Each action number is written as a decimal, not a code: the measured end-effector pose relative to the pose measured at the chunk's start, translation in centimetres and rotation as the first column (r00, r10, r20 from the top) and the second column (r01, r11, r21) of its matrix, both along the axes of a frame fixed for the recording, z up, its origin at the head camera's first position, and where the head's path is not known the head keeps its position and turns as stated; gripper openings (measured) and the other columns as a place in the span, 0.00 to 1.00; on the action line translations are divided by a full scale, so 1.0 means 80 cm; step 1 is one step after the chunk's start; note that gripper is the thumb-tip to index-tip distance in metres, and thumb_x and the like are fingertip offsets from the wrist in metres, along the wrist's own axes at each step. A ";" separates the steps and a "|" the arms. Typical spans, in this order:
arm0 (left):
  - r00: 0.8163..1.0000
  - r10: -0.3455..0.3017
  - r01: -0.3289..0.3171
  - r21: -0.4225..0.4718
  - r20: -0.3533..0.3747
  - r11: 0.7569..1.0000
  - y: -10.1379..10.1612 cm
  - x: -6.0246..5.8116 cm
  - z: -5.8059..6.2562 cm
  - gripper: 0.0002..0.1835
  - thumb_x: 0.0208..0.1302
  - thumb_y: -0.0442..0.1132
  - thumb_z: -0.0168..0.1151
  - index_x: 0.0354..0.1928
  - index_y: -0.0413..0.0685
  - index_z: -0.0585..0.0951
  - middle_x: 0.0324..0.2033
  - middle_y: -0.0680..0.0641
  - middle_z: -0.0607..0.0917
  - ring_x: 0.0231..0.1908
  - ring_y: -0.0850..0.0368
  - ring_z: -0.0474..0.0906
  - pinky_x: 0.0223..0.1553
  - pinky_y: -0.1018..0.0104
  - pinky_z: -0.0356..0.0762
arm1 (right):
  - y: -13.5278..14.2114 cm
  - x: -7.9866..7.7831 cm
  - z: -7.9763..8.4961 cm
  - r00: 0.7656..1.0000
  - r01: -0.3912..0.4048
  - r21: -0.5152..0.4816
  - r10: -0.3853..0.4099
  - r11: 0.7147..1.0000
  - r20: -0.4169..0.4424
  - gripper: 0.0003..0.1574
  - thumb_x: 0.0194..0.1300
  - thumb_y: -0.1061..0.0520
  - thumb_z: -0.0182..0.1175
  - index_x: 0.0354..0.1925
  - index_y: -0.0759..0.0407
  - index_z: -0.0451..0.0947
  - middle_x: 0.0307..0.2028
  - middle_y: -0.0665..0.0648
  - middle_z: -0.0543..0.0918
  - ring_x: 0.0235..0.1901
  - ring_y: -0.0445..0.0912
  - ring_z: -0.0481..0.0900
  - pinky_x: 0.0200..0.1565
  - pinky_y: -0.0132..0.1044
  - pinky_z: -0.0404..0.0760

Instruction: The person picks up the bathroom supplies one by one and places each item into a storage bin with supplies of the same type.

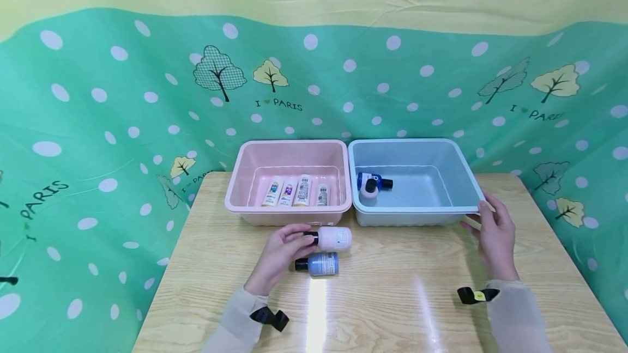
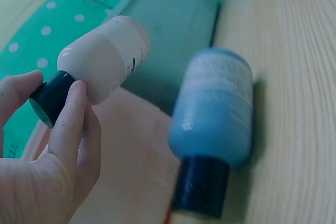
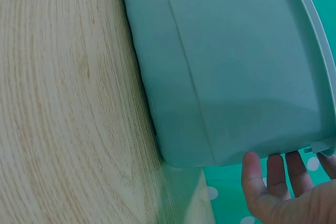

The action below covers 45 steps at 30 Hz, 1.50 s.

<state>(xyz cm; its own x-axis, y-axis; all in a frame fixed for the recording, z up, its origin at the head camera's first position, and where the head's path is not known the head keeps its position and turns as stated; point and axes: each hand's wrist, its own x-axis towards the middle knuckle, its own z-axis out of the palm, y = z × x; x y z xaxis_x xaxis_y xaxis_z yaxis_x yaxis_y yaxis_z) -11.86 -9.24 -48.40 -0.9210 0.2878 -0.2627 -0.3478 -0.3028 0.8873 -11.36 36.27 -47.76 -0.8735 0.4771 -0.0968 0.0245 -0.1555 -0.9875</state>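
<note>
By its black cap, my left hand (image 1: 282, 252) pinches a pale pink bottle (image 1: 335, 238) between thumb and fingers, in front of the bins. The left wrist view shows the same bottle (image 2: 105, 56) raised with its cap in the fingertips. Just below that hand, a blue bottle (image 1: 324, 263) with a black cap lies on its side on the table. My right hand (image 1: 496, 236) grips the front right corner of the light blue bin (image 1: 417, 210), thumb at the rim. In the right wrist view its fingers (image 3: 252, 174) bend against the bin's outer wall.
A pink bin (image 1: 289, 210) stands left of the blue one, with several white tubes (image 1: 302, 190) inside. Within the blue bin are a dark blue bottle (image 1: 365, 178) and a pale bottle (image 1: 369, 192), both black-capped. A dotted green curtain (image 1: 392, 102) hangs behind the wooden table (image 1: 392, 298).
</note>
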 end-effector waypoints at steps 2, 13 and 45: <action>1.000 -0.008 0.008 0.014 -0.004 1.000 0.004 0.002 0.006 0.23 0.63 0.26 0.66 0.59 0.25 0.72 0.44 0.37 0.82 0.44 0.46 0.85 0.54 0.53 0.82 | 0.001 0.000 -0.001 1.000 0.004 0.002 -0.004 1.000 0.004 0.28 0.77 0.47 0.53 0.71 0.47 0.68 0.56 0.52 0.74 0.44 0.41 0.81 0.39 0.33 0.87; 0.996 -0.074 0.077 0.060 -0.053 0.995 0.036 -0.007 0.040 0.25 0.63 0.28 0.67 0.61 0.28 0.72 0.47 0.35 0.80 0.46 0.46 0.84 0.55 0.52 0.81 | 0.004 0.000 -0.003 1.000 0.006 -0.013 -0.006 1.000 -0.008 0.28 0.77 0.48 0.53 0.71 0.47 0.68 0.56 0.52 0.75 0.44 0.42 0.82 0.39 0.35 0.88; 0.989 -0.075 0.094 0.147 -0.125 0.985 0.212 -0.174 0.160 0.16 0.63 0.28 0.69 0.52 0.34 0.81 0.47 0.37 0.83 0.44 0.46 0.86 0.49 0.60 0.85 | 0.004 -0.001 -0.004 0.999 -0.023 -0.054 0.020 0.998 -0.047 0.30 0.75 0.49 0.57 0.71 0.50 0.69 0.55 0.55 0.75 0.45 0.45 0.83 0.41 0.37 0.88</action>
